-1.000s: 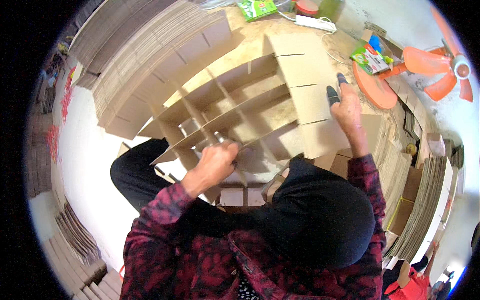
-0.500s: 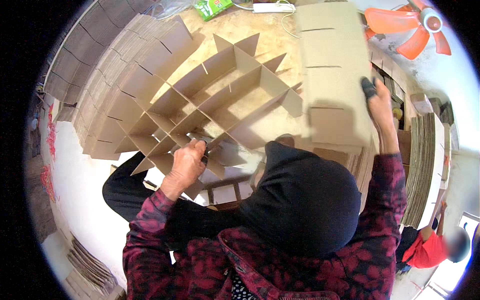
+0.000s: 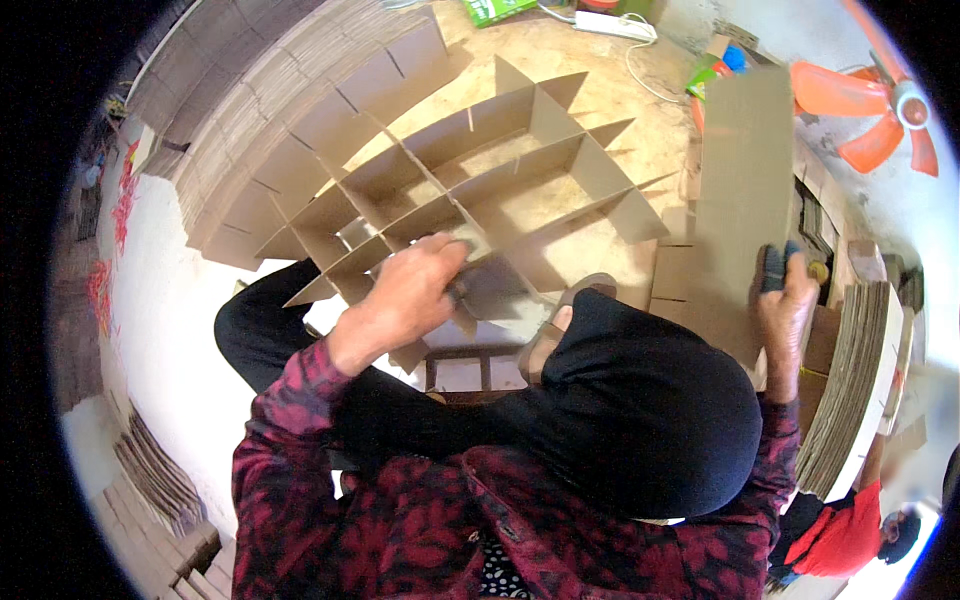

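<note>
An assembled grid of slotted cardboard dividers (image 3: 480,150) lies on the work surface in front of me. My left hand (image 3: 405,295) is above its near side with the fingers curled. Motion blurs the fingertips, so whether they grip a strip does not show. At the right, my right hand (image 3: 788,305) holds a long flat cardboard strip (image 3: 745,190) by its right edge, thumb showing on the near face. Dark covers wrap some of its fingertips. The strip stands tilted over other slotted cardboard pieces (image 3: 672,270).
Stacked cardboard strips (image 3: 270,110) run along the left side, and another stack (image 3: 850,390) stands at the right. An orange fan (image 3: 850,95) is at the far right. A white power strip (image 3: 615,27) with a cable lies at the back. A person in red (image 3: 835,535) is at lower right.
The view has shifted right. My right hand has tilted the cardboard strip, which now appears narrower. My left hand has lifted slightly and blurs, while the grid stays in place.
</note>
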`<state>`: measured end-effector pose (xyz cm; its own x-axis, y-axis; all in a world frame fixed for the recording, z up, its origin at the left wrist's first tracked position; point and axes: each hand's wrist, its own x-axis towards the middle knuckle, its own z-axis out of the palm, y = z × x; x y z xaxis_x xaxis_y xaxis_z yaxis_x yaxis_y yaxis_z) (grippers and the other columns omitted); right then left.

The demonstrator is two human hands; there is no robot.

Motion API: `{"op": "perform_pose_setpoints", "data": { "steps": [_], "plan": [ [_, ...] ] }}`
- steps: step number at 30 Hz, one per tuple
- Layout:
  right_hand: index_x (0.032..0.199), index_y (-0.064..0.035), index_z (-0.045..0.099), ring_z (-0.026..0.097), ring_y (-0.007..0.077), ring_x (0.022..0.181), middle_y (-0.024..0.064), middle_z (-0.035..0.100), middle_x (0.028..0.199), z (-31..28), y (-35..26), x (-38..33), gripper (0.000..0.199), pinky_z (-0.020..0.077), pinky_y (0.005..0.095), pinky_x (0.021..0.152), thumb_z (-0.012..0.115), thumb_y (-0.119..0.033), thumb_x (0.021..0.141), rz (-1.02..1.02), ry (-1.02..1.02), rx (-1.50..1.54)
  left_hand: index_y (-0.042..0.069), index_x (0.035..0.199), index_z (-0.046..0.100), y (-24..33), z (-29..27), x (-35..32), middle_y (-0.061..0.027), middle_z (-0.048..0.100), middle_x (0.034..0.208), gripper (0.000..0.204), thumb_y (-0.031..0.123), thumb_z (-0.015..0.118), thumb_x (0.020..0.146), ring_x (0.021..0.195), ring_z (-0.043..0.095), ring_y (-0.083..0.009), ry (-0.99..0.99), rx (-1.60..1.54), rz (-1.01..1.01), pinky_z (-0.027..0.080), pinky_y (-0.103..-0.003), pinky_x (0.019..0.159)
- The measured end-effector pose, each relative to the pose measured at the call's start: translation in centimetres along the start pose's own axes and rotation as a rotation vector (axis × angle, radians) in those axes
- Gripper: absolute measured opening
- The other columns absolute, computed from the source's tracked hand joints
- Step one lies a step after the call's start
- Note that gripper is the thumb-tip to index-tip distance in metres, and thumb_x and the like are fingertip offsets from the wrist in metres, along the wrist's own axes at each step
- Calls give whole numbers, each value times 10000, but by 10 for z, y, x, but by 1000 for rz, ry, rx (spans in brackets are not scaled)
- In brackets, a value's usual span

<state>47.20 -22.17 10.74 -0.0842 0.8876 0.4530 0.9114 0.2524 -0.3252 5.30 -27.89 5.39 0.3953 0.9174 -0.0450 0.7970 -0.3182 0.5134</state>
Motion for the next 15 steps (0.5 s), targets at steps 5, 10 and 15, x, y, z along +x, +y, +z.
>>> {"op": "perform_pose_setpoints", "data": {
  "steps": [5, 10, 15],
  "plan": [
    [1276, -12, 509, 593, 246, 1025, 170, 609, 1169, 29, -68, 73, 406, 443, 334, 901, 607, -110, 894, -300, -157, 229, 11, 988, 574, 20, 25, 57, -213, 585, 997, 322, 34, 592, 667, 972, 565, -412, -10, -27, -123, 478, -481, 814],
    [1320, -28, 485, 537, 270, 1166, 154, 556, 1276, 68, -104, 113, 470, 350, 349, 1029, 616, -84, 871, -368, -421, 377, 61, 851, 602, 5, 72, 78, -167, 637, 808, 185, 125, 621, 678, 784, 636, -365, -25, 72, -123, 518, -462, 653],
    [1316, -29, 490, 586, 239, 1095, 190, 597, 1196, 79, -142, 132, 461, 429, 325, 937, 607, -99, 876, -279, -613, 347, 70, 815, 620, 4, 80, 78, -178, 637, 782, 163, 141, 625, 668, 749, 642, -359, 84, 22, -82, 517, -460, 637]
  ]
}}
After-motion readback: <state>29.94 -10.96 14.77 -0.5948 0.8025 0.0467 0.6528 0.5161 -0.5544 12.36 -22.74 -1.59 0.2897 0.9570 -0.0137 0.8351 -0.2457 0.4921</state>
